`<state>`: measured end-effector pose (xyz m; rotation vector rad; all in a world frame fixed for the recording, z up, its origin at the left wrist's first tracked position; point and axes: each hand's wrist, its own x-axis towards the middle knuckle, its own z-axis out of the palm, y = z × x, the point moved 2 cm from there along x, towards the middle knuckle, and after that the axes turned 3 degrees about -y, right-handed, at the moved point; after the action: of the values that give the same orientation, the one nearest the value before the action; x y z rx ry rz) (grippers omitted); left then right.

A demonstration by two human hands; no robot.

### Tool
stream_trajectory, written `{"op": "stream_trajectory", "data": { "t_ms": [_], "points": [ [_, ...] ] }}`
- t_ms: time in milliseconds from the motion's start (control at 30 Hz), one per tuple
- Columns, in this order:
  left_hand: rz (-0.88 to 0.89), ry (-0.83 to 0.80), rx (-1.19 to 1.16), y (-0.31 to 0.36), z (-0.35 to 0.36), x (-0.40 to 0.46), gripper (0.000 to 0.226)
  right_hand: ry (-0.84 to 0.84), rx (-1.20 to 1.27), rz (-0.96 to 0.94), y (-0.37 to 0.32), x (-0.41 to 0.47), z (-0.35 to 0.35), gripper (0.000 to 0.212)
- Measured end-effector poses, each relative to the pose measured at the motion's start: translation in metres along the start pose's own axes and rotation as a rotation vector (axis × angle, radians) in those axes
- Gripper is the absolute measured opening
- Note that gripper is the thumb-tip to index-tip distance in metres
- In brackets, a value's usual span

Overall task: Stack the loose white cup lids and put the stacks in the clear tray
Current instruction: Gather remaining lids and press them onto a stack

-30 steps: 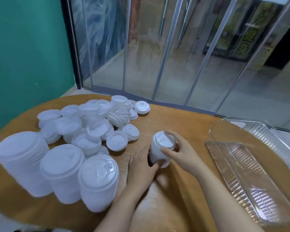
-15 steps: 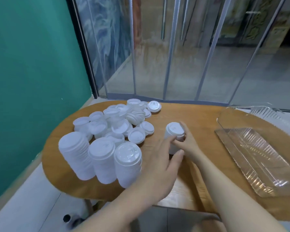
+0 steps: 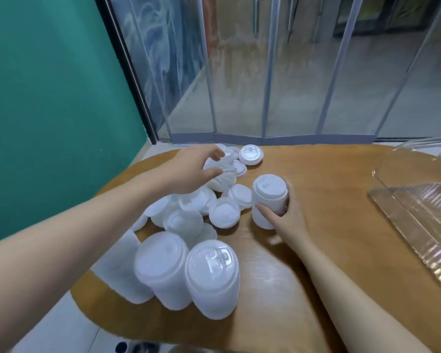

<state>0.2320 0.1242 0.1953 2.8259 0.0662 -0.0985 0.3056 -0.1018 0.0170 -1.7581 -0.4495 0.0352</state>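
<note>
A short stack of white cup lids (image 3: 270, 200) stands on the wooden worktop (image 3: 316, 250), the right hand (image 3: 285, 215) curled round it in a firm grip; left of it, the left hand (image 3: 189, 171) reaches, fingers loosely spread, over loose lids (image 3: 223, 212), with the clear tray (image 3: 418, 225) well right.

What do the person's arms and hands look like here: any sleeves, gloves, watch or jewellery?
Both forearms are bare as far as the frame shows, with no sleeves in view. The left hand and right hand wear no gloves. No watch or bracelet shows on either wrist. Rings cannot be told at this sharpness.
</note>
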Motion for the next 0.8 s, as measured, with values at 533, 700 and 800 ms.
{"op": "stream_trajectory", "data": {
  "t_ms": [533,700,800],
  "points": [
    [0.023,-0.089,0.207,-0.048,0.062,0.123,0.022,-0.097,0.06,-0.129,0.021,0.026,0.009,0.091],
    [-0.006,-0.104,0.152,-0.036,0.055,0.119,0.01,-0.127,0.04,-0.126,0.021,0.031,0.013,0.09],
    [-0.03,-0.082,0.054,-0.022,0.045,0.109,0.01,-0.132,0.037,-0.131,0.023,0.032,0.012,0.091]
  ]
}}
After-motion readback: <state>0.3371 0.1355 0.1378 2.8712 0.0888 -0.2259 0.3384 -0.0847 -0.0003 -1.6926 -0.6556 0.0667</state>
